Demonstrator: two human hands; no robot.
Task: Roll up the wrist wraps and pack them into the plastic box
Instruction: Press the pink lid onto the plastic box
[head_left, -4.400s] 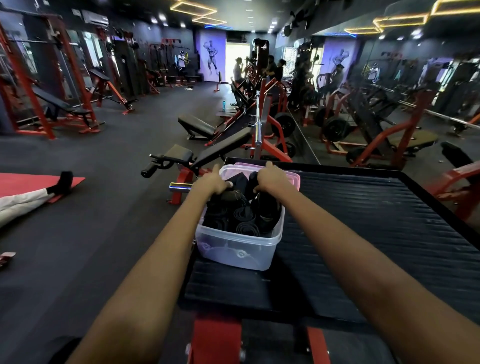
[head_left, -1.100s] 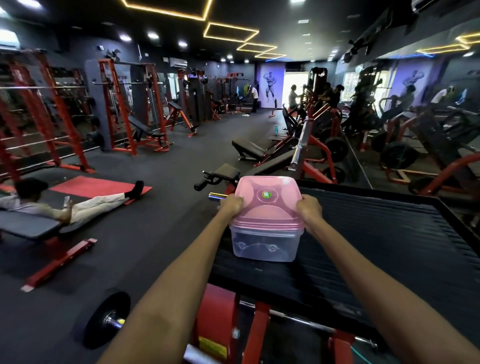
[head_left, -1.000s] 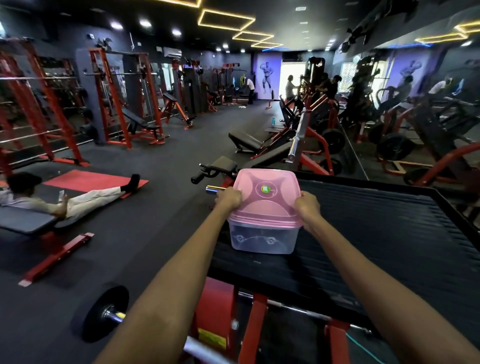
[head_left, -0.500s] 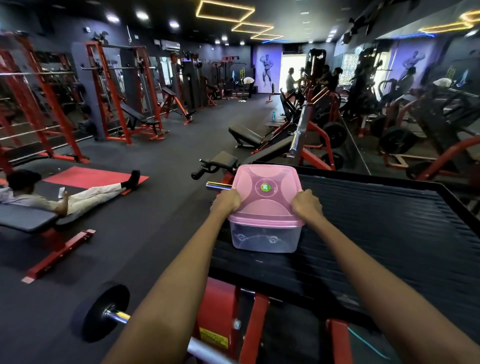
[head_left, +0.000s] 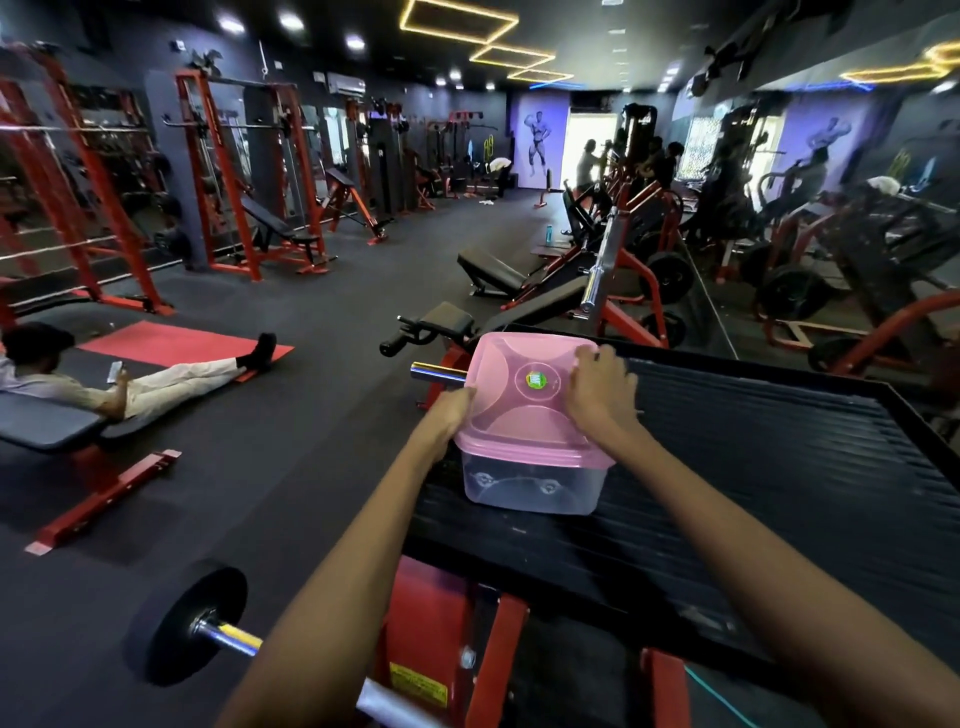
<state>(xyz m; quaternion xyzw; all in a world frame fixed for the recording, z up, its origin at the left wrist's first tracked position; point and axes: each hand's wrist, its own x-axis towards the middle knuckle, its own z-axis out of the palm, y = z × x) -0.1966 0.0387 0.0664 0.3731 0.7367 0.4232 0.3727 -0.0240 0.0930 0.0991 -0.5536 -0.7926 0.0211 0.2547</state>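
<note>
A: Where is the plastic box (head_left: 532, 480)?
B: On the black ribbed platform (head_left: 779, 467), between both hands.
A: Fingers?
B: Left hand (head_left: 451, 411) grips the pink lid (head_left: 511, 402) at nine o'clock; right hand (head_left: 597, 395) lies flat, fingers spread, at two o'clock.
A: Appearance?
B: Clear walls, lid on.

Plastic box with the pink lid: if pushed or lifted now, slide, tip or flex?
The plastic box probably slides rather than tips: it sits squat on the ribbed black platform. Thin clear walls may flex. The pink lid may not be sealed; the right hand presses it.
</note>
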